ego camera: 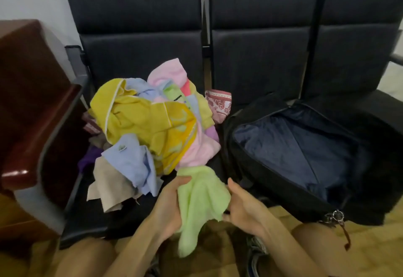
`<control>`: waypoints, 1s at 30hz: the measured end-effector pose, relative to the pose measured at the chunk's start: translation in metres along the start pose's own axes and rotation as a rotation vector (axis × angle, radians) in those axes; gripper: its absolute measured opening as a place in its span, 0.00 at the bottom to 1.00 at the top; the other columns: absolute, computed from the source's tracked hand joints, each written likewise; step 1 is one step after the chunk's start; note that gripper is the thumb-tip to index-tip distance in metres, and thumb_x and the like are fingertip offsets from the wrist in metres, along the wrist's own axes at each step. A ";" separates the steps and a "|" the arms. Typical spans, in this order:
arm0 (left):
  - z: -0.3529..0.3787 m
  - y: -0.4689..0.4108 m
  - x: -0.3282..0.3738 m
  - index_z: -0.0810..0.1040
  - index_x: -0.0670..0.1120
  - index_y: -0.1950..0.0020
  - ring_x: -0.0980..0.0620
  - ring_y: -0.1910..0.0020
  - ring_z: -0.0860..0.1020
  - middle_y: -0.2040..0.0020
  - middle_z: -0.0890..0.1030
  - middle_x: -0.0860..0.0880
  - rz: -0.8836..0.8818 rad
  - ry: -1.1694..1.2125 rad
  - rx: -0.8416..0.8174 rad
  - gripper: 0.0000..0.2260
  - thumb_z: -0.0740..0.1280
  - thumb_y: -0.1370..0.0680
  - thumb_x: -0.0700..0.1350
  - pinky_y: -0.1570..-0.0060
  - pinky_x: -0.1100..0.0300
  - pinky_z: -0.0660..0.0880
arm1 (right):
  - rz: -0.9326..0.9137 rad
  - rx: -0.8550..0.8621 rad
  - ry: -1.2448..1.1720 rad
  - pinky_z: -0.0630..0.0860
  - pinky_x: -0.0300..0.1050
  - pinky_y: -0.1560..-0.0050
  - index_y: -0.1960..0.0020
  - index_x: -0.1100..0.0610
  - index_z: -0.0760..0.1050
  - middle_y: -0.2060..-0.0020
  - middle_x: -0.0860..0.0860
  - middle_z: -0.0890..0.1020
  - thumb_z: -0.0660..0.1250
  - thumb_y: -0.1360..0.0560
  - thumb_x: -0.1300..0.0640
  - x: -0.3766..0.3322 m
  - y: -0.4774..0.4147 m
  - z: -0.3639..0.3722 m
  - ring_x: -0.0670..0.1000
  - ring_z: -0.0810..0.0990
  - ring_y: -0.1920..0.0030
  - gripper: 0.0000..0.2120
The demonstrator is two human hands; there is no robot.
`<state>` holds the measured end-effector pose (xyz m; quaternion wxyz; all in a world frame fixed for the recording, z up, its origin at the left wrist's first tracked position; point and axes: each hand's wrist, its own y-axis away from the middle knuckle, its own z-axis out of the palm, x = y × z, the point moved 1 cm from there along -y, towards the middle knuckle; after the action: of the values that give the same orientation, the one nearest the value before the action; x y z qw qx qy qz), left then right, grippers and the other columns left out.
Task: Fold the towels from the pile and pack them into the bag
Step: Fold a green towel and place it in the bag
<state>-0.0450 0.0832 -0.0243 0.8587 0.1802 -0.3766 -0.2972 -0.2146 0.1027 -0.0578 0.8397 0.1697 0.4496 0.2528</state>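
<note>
The dark seats (257, 65) carry the towel pile (150, 124) and, apparently, the open bag (305, 152).
</note>
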 end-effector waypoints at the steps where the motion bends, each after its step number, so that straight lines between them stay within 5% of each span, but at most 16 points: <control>1: -0.006 -0.008 -0.001 0.82 0.36 0.47 0.43 0.57 0.84 0.48 0.81 0.37 0.038 0.020 0.007 0.14 0.62 0.23 0.43 0.52 0.49 0.76 | 0.010 0.011 0.044 0.73 0.54 0.36 0.31 0.56 0.74 0.37 0.55 0.81 0.65 0.30 0.40 0.009 -0.005 -0.004 0.56 0.77 0.35 0.32; 4: -0.007 -0.028 0.002 0.76 0.39 0.53 0.46 0.65 0.84 0.58 0.80 0.39 0.062 0.038 -0.084 0.14 0.74 0.33 0.44 0.58 0.51 0.79 | -0.065 0.056 0.166 0.77 0.50 0.42 0.38 0.60 0.80 0.42 0.58 0.83 0.67 0.26 0.48 0.017 -0.014 -0.004 0.56 0.82 0.40 0.22; 6: -0.007 -0.037 0.006 0.79 0.39 0.50 0.44 0.61 0.84 0.58 0.83 0.40 0.116 -0.130 -0.060 0.10 0.69 0.29 0.41 0.61 0.53 0.81 | -0.198 0.161 0.277 0.80 0.47 0.47 0.44 0.61 0.82 0.48 0.57 0.85 0.67 0.27 0.48 0.011 -0.016 -0.002 0.55 0.84 0.46 0.19; 10: -0.033 -0.051 0.018 0.73 0.41 0.36 0.50 0.42 0.80 0.41 0.81 0.42 0.389 -0.809 0.079 0.22 0.72 0.28 0.43 0.43 0.54 0.77 | -0.356 0.246 0.345 0.79 0.49 0.45 0.45 0.57 0.83 0.49 0.55 0.86 0.63 0.24 0.47 -0.011 -0.016 -0.006 0.53 0.84 0.47 0.18; 14: -0.057 -0.048 0.023 0.73 0.45 0.43 0.53 0.53 0.83 0.48 0.82 0.44 0.349 -1.008 0.015 0.21 0.79 0.30 0.39 0.53 0.56 0.79 | -0.289 0.266 0.109 0.79 0.51 0.47 0.54 0.55 0.85 0.55 0.55 0.87 0.62 0.20 0.51 -0.027 -0.010 -0.001 0.53 0.86 0.53 0.14; 19: -0.085 -0.051 0.017 0.79 0.49 0.63 0.59 0.70 0.72 0.70 0.75 0.57 0.294 -1.432 -0.069 0.09 0.76 0.27 0.46 0.63 0.59 0.67 | -0.206 0.308 0.006 0.82 0.50 0.54 0.45 0.52 0.78 0.55 0.53 0.87 0.64 0.22 0.46 -0.031 0.004 0.011 0.52 0.86 0.55 0.13; 21: -0.088 -0.050 0.008 0.81 0.42 0.58 0.56 0.67 0.73 0.67 0.76 0.53 0.259 -1.408 -0.112 0.09 0.73 0.25 0.48 0.59 0.56 0.69 | -0.206 0.244 -0.071 0.84 0.48 0.57 0.43 0.54 0.79 0.55 0.54 0.87 0.63 0.22 0.45 -0.033 0.009 0.017 0.52 0.87 0.56 0.16; 23: -0.083 -0.048 -0.002 0.84 0.45 0.47 0.60 0.55 0.79 0.53 0.84 0.54 0.214 -1.316 -0.193 0.07 0.74 0.24 0.42 0.52 0.66 0.73 | -0.190 0.106 -0.161 0.84 0.48 0.54 0.37 0.56 0.78 0.48 0.55 0.86 0.61 0.23 0.42 -0.035 0.014 0.025 0.53 0.86 0.51 0.23; 24: -0.078 -0.045 -0.006 0.83 0.48 0.41 0.63 0.47 0.79 0.46 0.84 0.56 0.153 -1.241 -0.245 0.13 0.74 0.25 0.40 0.48 0.70 0.72 | -0.176 0.033 -0.189 0.83 0.48 0.51 0.35 0.56 0.78 0.45 0.55 0.85 0.61 0.24 0.41 -0.035 0.017 0.027 0.54 0.85 0.47 0.26; 26: -0.070 -0.039 -0.014 0.78 0.51 0.33 0.60 0.36 0.76 0.36 0.81 0.56 -0.014 -0.996 -0.369 0.23 0.75 0.26 0.40 0.38 0.64 0.72 | -0.166 -0.075 -0.223 0.80 0.50 0.42 0.33 0.57 0.78 0.40 0.56 0.82 0.61 0.24 0.41 -0.036 0.022 0.025 0.55 0.82 0.41 0.27; 28: -0.067 -0.035 -0.022 0.76 0.48 0.30 0.51 0.33 0.77 0.34 0.80 0.49 -0.134 -0.667 -0.476 0.28 0.78 0.30 0.42 0.35 0.54 0.73 | -0.197 -0.121 -0.210 0.68 0.53 0.29 0.29 0.59 0.73 0.33 0.58 0.77 0.58 0.19 0.42 -0.035 0.024 0.022 0.57 0.75 0.31 0.27; 30: -0.061 -0.031 -0.027 0.81 0.47 0.36 0.47 0.40 0.81 0.38 0.82 0.45 -0.179 -0.447 -0.492 0.28 0.82 0.35 0.45 0.42 0.53 0.77 | -0.285 -0.026 -0.168 0.56 0.54 0.24 0.26 0.60 0.67 0.28 0.59 0.72 0.52 0.16 0.40 -0.035 0.026 0.005 0.58 0.68 0.26 0.29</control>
<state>-0.0254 0.0821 -0.0950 0.7433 -0.0696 -0.4550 -0.4854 -0.2335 0.1031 -0.0184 0.9038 0.1141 0.3940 0.1218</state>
